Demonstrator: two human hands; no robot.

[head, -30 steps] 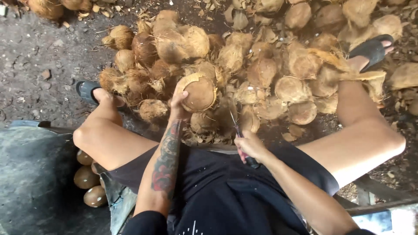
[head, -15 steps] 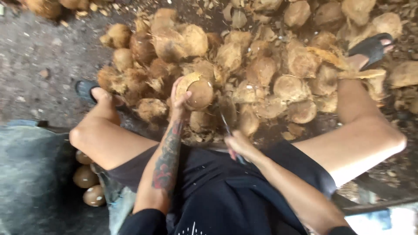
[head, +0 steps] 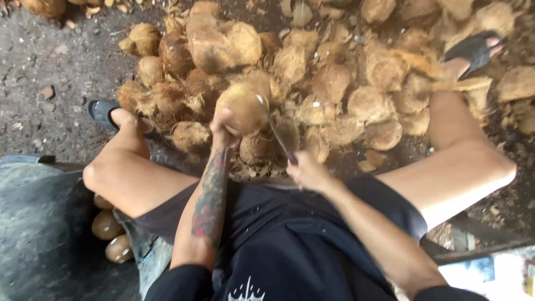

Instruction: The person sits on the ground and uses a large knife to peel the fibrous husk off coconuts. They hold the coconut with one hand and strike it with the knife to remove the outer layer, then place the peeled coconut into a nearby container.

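Observation:
I sit with legs spread over a heap of husked coconuts. My left hand (head: 224, 134) grips a brown coconut (head: 244, 107) from below and holds it up in front of me. My right hand (head: 307, 174) is closed round the handle of a long knife (head: 277, 131). Its blade slants up to the left and its tip meets the right side of the held coconut. Small pale chips hang in the air near the blade.
A pile of fibrous coconuts (head: 334, 83) covers the ground between my feet, which wear dark sandals (head: 103, 111). Three peeled coconuts (head: 107, 226) lie under my left thigh, beside a dark grey tub (head: 39, 234). Bare dirt lies at far left.
The knife has swung up from beside my lap and struck the coconut. The left hand has turned the coconut, so its cut pale face no longer shows.

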